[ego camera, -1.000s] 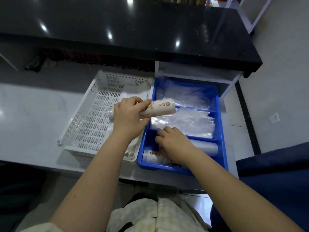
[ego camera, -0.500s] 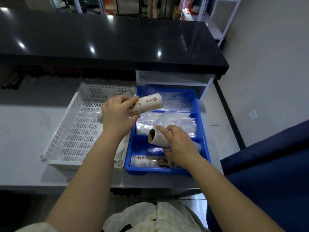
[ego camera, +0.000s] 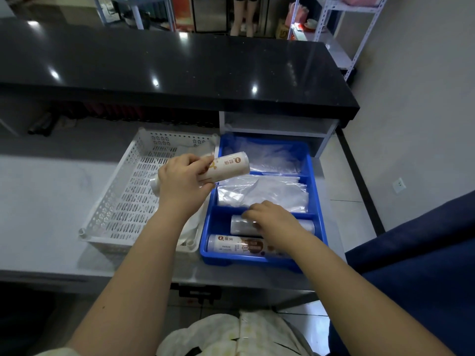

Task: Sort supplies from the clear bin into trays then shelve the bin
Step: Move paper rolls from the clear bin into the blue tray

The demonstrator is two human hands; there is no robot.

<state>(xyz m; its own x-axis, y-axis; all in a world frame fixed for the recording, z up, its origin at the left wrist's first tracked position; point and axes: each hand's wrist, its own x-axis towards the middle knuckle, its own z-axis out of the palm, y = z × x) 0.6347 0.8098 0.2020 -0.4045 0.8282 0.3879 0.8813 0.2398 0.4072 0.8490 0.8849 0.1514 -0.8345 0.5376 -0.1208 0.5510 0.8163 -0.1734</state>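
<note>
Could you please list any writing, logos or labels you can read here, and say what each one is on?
Roll in the left hand: a round orange logo and two characters, upside down, too blurred to read for certain.
Labelled roll in the blue tray's front compartment: the same round logo, two characters and smaller print, all too small to read.
No other text is visible.

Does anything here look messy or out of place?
Nothing much. The clear bags lie crumpled but inside the blue tray, and both rolls lie flat in its near compartment. The white basket sits slightly askew.
</note>
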